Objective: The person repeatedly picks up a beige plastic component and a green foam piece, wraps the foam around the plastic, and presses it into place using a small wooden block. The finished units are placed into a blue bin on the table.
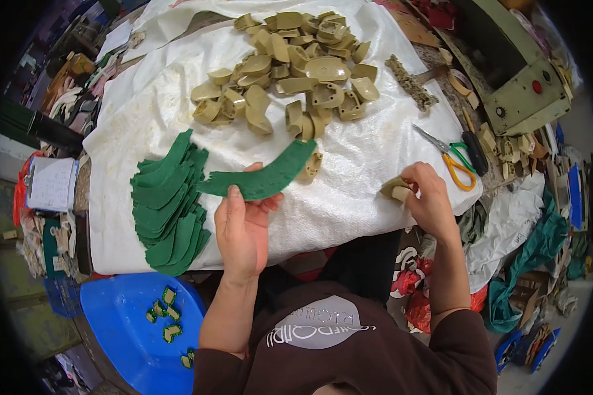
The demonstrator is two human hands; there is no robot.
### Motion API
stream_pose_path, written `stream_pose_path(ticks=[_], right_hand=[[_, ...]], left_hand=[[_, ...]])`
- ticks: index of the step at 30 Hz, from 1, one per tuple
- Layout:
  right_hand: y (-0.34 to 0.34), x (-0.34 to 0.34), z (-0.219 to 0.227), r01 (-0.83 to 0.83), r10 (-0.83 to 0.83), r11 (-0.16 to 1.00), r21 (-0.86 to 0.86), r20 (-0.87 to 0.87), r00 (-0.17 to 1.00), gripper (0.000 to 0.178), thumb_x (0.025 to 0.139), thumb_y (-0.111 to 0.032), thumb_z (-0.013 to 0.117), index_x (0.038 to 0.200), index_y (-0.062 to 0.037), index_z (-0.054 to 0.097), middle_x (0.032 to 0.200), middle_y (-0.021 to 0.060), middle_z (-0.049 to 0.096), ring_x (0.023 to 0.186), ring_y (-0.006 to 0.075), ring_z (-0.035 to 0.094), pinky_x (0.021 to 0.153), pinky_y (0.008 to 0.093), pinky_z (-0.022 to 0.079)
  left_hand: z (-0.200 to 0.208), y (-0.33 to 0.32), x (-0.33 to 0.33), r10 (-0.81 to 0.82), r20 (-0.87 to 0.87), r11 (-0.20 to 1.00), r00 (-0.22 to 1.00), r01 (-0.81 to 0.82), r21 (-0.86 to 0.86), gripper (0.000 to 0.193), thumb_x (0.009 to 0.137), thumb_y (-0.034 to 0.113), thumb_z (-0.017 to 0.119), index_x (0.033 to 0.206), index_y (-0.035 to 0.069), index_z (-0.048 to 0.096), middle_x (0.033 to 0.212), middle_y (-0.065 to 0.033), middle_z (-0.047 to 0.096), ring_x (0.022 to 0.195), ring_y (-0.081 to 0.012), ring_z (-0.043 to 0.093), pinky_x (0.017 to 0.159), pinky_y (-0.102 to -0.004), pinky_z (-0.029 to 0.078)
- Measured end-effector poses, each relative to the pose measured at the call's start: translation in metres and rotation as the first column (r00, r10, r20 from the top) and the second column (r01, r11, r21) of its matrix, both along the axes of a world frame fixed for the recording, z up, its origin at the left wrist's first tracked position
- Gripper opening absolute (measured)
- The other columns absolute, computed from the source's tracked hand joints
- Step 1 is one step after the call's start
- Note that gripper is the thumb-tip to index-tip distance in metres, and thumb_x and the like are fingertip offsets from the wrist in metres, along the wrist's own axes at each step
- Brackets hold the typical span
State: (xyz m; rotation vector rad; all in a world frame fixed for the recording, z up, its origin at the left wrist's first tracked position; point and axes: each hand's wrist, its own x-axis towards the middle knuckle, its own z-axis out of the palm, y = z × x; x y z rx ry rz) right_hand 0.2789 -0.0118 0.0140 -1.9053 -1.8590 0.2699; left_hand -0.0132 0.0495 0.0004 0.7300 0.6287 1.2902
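Observation:
A curved green fabric-like piece (263, 182) is pinched in my left hand (242, 230), thumb on its near edge and fingers beneath. Right of it, over the sheet's near edge, the fingers of my right hand (431, 196) close on a beige shoe heel (399, 191). A single loose heel (312, 167) lies just behind the green piece, partly covered by it. To the left, a fanned stack of similar green pieces (161, 207) rests on the white woven sheet (349, 214). Farther back is a heap of beige heels (326, 69), tipped at various angles.
Scissors (460, 174) with orange and green handles lie at the right beside a black-handled tool (474, 151). Behind them is a crusted stick (412, 84). A green machine (534, 95) stands far right. Lower left, a blue basin (109, 322) holds several green-edged heels (172, 332).

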Motion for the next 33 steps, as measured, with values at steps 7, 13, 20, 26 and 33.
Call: stream_pose_path(ticks=[7,13,20,26,33], right_hand=[[-0.009,-0.069,0.037,-0.172,0.387,0.910,0.376,-0.626,0.677,0.034,0.083,0.003,0.061,0.115,-0.0018,0.055,0.110,0.0159,0.053,0.094,0.0207,0.057,0.081,0.0313,0.048],[0.016,-0.144,0.009,-0.269,0.638,0.695,0.667,-0.400,0.658,0.040,0.073,0.014,0.053,0.108,-0.0052,0.055,0.110,0.0201,0.059,0.092,0.0326,0.060,0.076,0.0379,0.051],[0.023,-0.154,-0.006,-0.250,0.662,0.610,0.752,-0.310,0.683,0.044,0.070,0.015,0.053,0.110,-0.0054,0.055,0.106,0.0168,0.061,0.090,0.0318,0.060,0.074,0.0397,0.050],[0.021,-0.153,-0.003,-0.253,0.644,0.626,0.738,-0.305,0.702,0.048,0.069,0.015,0.054,0.112,-0.0056,0.055,0.105,0.0159,0.062,0.090,0.0319,0.060,0.074,0.0394,0.050],[0.026,-0.159,-0.007,-0.180,0.584,0.590,0.787,-0.262,0.768,0.050,0.068,0.011,0.058,0.115,-0.0076,0.053,0.101,0.0138,0.063,0.081,0.0291,0.055,0.070,0.0384,0.045]], left_hand=[[-0.003,-0.027,-0.006,0.051,-0.041,0.998,0.998,-0.053,-0.029,0.042,0.102,0.026,0.034,0.125,-0.007,0.046,0.110,-0.0119,0.059,0.095,-0.0189,0.056,0.086,-0.0332,0.044],[0.010,-0.045,-0.008,-0.012,0.021,0.999,1.000,0.011,0.040,0.041,0.102,0.020,0.030,0.122,-0.012,0.047,0.124,-0.0215,0.053,0.114,-0.0243,0.055,0.099,-0.0356,0.042],[0.017,-0.054,-0.011,-0.041,-0.049,0.996,0.998,0.045,0.079,0.044,0.103,0.019,0.026,0.124,-0.014,0.045,0.126,-0.0233,0.052,0.111,-0.0253,0.057,0.097,-0.0360,0.046],[0.022,-0.056,-0.009,-0.036,-0.072,0.991,0.997,0.045,0.124,0.044,0.102,0.018,0.025,0.126,-0.015,0.042,0.127,-0.0235,0.050,0.113,-0.0252,0.055,0.096,-0.0352,0.046],[0.024,-0.067,-0.003,0.101,-0.297,0.979,0.950,-0.042,0.200,0.045,0.101,0.019,0.028,0.125,-0.016,0.043,0.126,-0.0236,0.051,0.114,-0.0271,0.054,0.098,-0.0369,0.044]])
